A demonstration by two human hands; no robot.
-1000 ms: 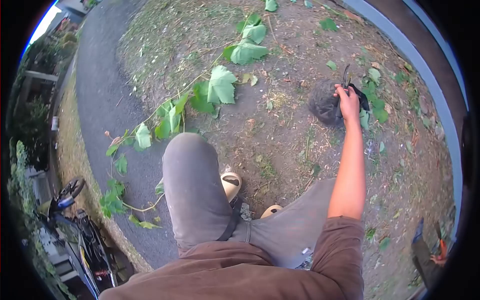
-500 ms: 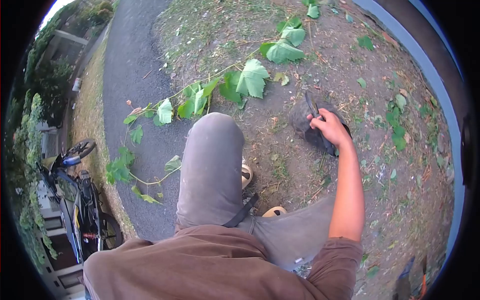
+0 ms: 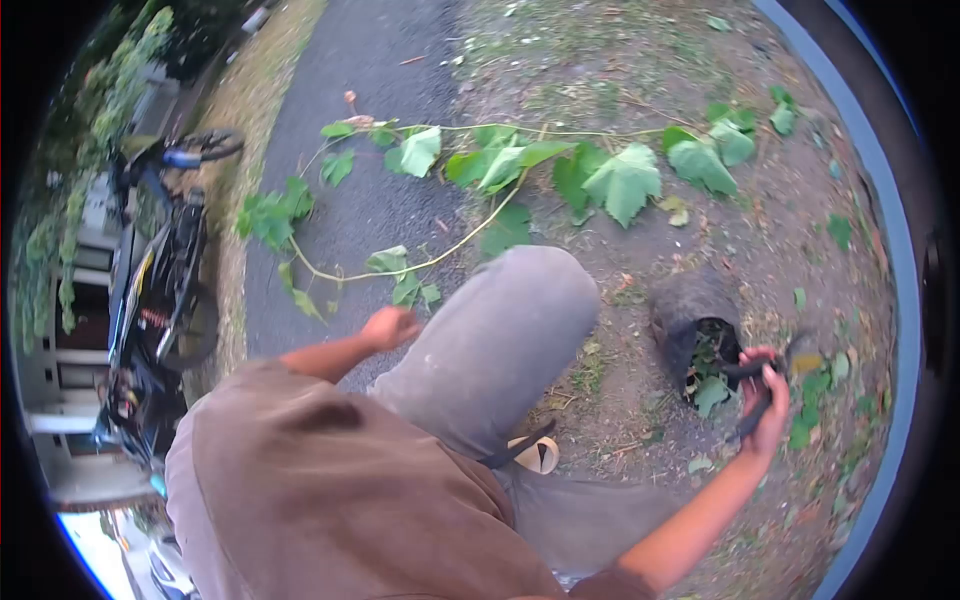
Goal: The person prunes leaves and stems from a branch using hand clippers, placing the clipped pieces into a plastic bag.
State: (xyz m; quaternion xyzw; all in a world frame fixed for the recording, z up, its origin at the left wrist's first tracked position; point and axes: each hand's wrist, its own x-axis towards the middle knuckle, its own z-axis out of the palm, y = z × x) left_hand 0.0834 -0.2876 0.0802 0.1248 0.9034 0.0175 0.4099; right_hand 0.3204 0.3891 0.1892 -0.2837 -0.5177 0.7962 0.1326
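At the far left there is one motorcycle (image 3: pixel 165 270), with two wheels visible. Next to it runs one strip of dry grass (image 3: pixel 262 110), then one strip of asphalt (image 3: pixel 375 60). Across the asphalt and the soil lies one leafy vine (image 3: pixel 622 183), on which I can see two thin stems: one almost straight, the other bent in a curve. The leaves are too many and overlapping to count surely.

The left hand (image 3: pixel 391 328) is near one raised knee (image 3: pixel 545 280), below the vine. Its fingers look curled, but it is blurred and I cannot tell whether it holds something. Under the legs, one beige sandal (image 3: pixel 540 458) is visible.

More to the right, one dark bag (image 3: pixel 690 295) lies on the soil, its one opening toward the person, with green leaves inside. Just beside this opening, the right hand (image 3: pixel 772 405) grasps one black-handled tool (image 3: pixel 745 370); its far end is blurred. At the far right passes one blue-grey edge (image 3: pixel 905 300).
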